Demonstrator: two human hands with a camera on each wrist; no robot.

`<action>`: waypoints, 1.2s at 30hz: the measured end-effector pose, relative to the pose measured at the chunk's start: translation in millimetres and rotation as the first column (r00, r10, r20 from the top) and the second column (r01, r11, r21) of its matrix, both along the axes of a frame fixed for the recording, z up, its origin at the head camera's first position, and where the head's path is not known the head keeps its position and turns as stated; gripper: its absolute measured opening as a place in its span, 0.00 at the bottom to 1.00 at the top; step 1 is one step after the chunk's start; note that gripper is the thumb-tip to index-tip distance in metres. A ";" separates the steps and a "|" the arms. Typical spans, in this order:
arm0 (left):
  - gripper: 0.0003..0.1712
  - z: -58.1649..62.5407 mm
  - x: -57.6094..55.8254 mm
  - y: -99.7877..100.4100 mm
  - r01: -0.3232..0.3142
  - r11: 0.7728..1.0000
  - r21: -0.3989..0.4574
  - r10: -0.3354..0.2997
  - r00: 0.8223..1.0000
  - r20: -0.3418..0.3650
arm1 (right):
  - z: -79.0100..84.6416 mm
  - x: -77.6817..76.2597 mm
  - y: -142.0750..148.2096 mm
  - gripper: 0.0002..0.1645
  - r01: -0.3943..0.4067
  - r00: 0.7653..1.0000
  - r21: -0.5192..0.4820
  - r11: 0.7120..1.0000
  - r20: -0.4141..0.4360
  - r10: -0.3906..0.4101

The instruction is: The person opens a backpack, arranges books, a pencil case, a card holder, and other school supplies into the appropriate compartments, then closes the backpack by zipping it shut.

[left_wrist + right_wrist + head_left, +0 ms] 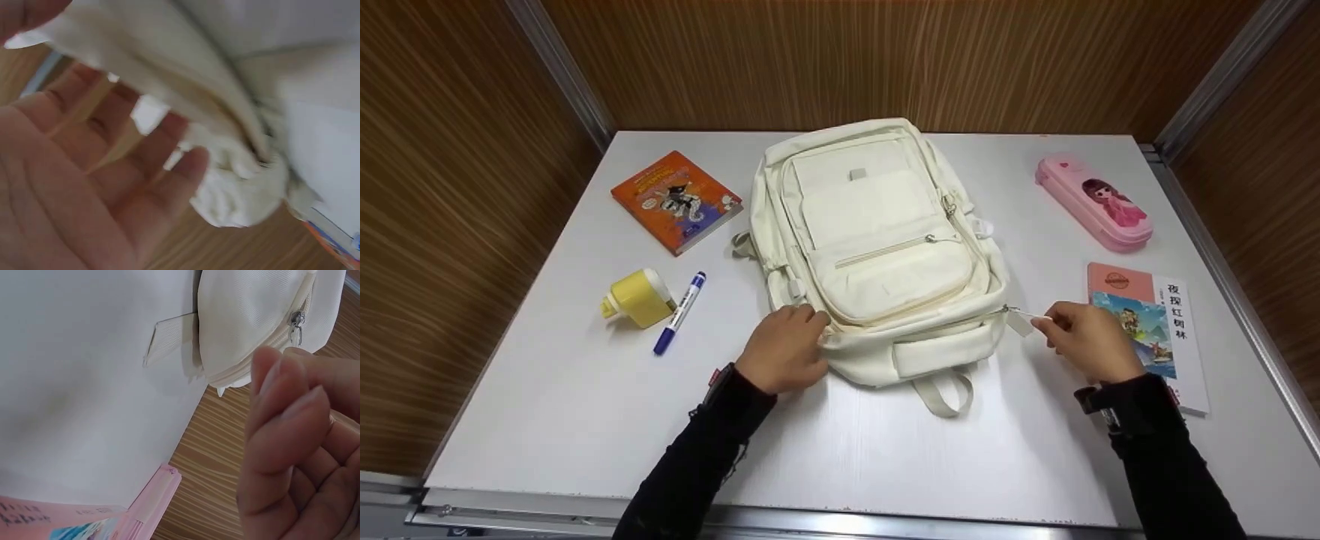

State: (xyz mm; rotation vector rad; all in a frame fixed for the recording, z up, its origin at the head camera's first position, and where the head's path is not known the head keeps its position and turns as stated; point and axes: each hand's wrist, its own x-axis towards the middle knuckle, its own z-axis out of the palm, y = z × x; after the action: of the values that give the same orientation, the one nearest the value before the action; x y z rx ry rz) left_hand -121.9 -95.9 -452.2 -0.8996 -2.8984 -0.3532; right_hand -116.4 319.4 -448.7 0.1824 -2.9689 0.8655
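Note:
A cream backpack (885,195) lies on the white table, its front pocket side facing up. At its lower left corner my left hand (787,349) grips the fabric; in the left wrist view the fingers (152,185) reach beneath the cloth and the thumb lies above it. Beyond the lower right corner, my right hand (1087,337) pinches the end of a zipper pull (1027,313) between thumb and fingertips. The metal zipper slider (297,319) shows at the bag's side in the right wrist view. A flat tag (1020,324) hangs beside it.
An orange book (679,202), a yellow bottle-like object (641,298) and a blue-and-white marker (681,313) lie left of the backpack. To the right are a pink pencil case (1095,201) and a book (1147,337), partly behind my right hand. Wood-patterned panels (840,64) surround the table.

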 end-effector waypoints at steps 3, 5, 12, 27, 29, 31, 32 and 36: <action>0.29 11.3 2.0 23.5 -0.005 1.000 -0.007 0.005 1.000 -0.021 | -1.8 -0.6 -0.6 0.13 0.002 1.000 0.003 1.000 0.003 -0.002; 0.30 15.9 2.0 43.7 -0.004 1.000 -0.015 0.003 0.995 -0.104 | -2.5 -0.8 -0.9 0.13 0.003 1.000 0.001 1.000 0.005 -0.003; 0.36 25.1 -1.3 124.8 -0.045 0.988 -0.149 0.017 0.983 -0.185 | -3.1 -1.1 -0.5 0.13 0.004 1.000 0.003 1.000 0.013 -0.005; 0.15 16.9 -16.8 204.9 -0.200 0.927 -0.318 0.159 0.976 -0.149 | -3.0 -0.5 -2.9 0.14 -0.007 1.000 -0.005 1.000 0.015 0.007; 0.08 13.5 -17.1 205.9 -0.200 0.930 -0.309 0.139 0.968 -0.207 | -3.4 -0.9 -2.9 0.14 -0.014 1.000 -0.007 1.000 0.010 0.014; 0.04 10.7 -17.6 204.7 -0.179 0.935 -0.307 0.102 0.963 -0.250 | -3.4 -1.4 -3.4 0.15 -0.022 1.000 -0.008 1.000 0.003 0.022; 0.03 9.7 -18.0 203.3 -0.156 0.940 -0.304 0.075 0.962 -0.261 | -3.4 -1.6 -3.7 0.15 -0.025 1.000 -0.007 1.000 -0.001 0.025; 0.02 9.8 -20.6 195.4 -0.018 0.972 -0.233 -0.037 0.972 -0.232 | -2.5 -3.1 -4.1 0.14 -0.027 1.000 -0.007 1.000 -0.005 0.027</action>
State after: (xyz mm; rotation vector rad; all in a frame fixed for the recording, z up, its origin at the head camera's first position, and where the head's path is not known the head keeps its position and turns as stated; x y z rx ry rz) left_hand -142.5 99.5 -442.4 -0.9160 -2.7521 0.0941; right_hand -119.4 315.2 -451.1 0.2246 -2.9648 0.8775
